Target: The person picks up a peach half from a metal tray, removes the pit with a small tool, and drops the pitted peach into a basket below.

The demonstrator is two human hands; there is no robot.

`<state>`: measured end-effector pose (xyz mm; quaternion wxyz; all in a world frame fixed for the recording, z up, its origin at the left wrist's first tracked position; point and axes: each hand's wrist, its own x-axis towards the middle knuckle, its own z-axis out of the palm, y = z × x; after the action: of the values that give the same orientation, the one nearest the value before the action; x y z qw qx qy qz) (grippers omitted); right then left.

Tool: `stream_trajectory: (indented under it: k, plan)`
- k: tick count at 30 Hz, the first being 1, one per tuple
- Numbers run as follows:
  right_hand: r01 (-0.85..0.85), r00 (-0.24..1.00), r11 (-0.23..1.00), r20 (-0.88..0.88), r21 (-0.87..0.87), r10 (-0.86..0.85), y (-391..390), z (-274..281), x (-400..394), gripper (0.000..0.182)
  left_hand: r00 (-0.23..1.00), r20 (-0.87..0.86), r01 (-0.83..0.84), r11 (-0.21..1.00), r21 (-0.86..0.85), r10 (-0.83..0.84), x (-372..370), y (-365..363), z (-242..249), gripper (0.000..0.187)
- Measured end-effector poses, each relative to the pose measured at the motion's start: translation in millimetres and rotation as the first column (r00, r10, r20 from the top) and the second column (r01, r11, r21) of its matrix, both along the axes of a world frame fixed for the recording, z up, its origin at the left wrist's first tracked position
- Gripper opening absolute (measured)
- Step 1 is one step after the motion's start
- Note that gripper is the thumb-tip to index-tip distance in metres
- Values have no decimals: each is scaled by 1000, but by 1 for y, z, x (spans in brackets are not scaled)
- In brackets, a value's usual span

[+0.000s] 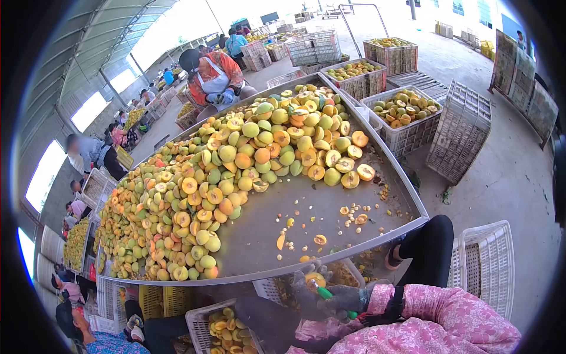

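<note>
My left hand (299,290), in a grey glove, is closed around a cut apricot (316,279) just below the near edge of the metal table. Close beside it, my right hand (345,300), also gloved, grips a small green-handled tool (324,292). The tool's tip meets the apricot, but its exact shape is hidden there. A large heap of whole and halved apricots (236,156) covers much of the steel table (265,236). Loose pits (354,211) and a few apricot pieces lie on the table's near right part.
Below the table edge stand a crate of apricot halves (227,330) and a white basket (354,268). An empty white crate (486,265) is at my right. Filled crates (407,112) line the far right side. A co-worker in orange (218,74) sits across the table.
</note>
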<state>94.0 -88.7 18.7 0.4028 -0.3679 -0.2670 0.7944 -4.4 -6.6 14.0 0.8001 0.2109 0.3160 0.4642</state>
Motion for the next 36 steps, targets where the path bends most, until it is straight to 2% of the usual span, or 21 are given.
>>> stream_trajectory:
  k: [1,2,3,4,5,6,9,10,12,17,19,20,23,25,29,30,31,32,33,35,36]
  plan:
    - [-21,983,995,182,100,3,3,0,1,20,986,-75,144,988,-49,-147,-2,6,-5,37]
    - [3,987,994,161,107,-20,1,-13,1,22,950,-155,260,961,-100,-273,-10,16,-8,38]
    - [-48,966,997,256,55,32,4,-4,5,21,960,-63,269,962,-51,-272,-9,14,-21,36]
    - [-37,993,992,116,121,23,5,-27,4,20,948,-273,191,979,76,-164,-13,18,-58,30]
    - [16,998,1000,53,-5,-16,4,-7,3,23,949,-290,164,979,117,-124,-9,10,-62,30]
    - [-1,1000,988,-6,-152,0,6,0,2,24,954,-271,163,980,116,-126,-6,8,-56,30]
    - [-43,960,970,-280,-240,-27,10,13,-4,14,955,-270,162,979,125,-124,4,7,-49,30]
    - [-60,960,973,-280,-222,-4,12,15,-5,14,955,-273,158,979,131,-118,5,9,-48,30]
    - [37,986,967,-148,-252,-76,14,15,-7,12,954,-282,148,978,149,-101,6,10,-48,30]
    - [53,975,958,-192,-281,-110,13,15,-6,10,956,-285,119,976,182,-64,4,10,-51,30]
    - [142,984,956,-68,-258,-165,12,27,-7,10,953,-296,120,975,185,-61,4,10,-51,30]
    - [139,985,957,-65,-256,-160,12,25,-6,10,955,-293,106,974,200,-44,2,10,-53,30]
    - [117,978,971,-145,-207,-148,9,0,-5,9,953,-301,95,974,205,-29,1,12,-43,30]
    - [153,985,988,81,15,-154,7,-20,-7,18,950,-313,83,969,231,-7,-6,10,-45,30]
    - [89,993,992,64,89,-95,9,-36,-5,27,936,-348,48,961,273,52,-8,4,-64,30]
    - [147,981,980,112,131,-162,11,-32,-6,27,918,-389,62,941,333,77,-12,9,-67,30]
    - [203,961,964,154,175,-230,11,-28,-7,28,886,-451,89,914,397,110,-15,10,-83,30]
    - [245,961,960,95,135,-259,12,-19,-5,29,682,-691,339,733,590,240,-21,1,-35,30]
    - [237,963,962,94,136,-251,15,-30,-7,29,680,-691,333,735,591,247,-22,-2,-25,30]
    - [402,865,800,102,446,-492,23,-76,-9,29,475,-829,511,675,532,294,-21,-5,-35,28]
    - [399,821,764,173,507,-543,23,-87,-7,27,518,-810,520,650,554,276,-20,-4,-37,29]
